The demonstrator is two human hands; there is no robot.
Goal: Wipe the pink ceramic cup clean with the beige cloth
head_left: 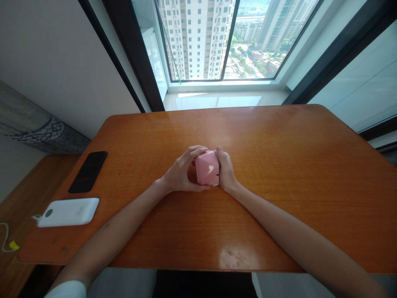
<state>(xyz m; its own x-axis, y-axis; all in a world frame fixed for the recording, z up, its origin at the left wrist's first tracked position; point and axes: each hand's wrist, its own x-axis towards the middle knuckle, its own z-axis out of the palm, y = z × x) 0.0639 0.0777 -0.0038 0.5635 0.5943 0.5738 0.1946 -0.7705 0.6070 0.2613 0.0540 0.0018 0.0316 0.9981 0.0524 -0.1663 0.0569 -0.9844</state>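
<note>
A small pink box (206, 167) with rounded corners rests near the middle of the orange wooden table (279, 165). My left hand (180, 174) curls round its left side, fingers over the top edge and thumb along the near bottom edge. My right hand (226, 169) presses against its right side, fingers wrapped behind it. Both hands grip the box between them.
A black phone (88, 171) lies face up at the table's left edge. A white power bank (70, 212) with a cable sits nearer, at the left front corner. A lower wooden surface (12, 223) adjoins on the left. Large windows stand beyond the far edge.
</note>
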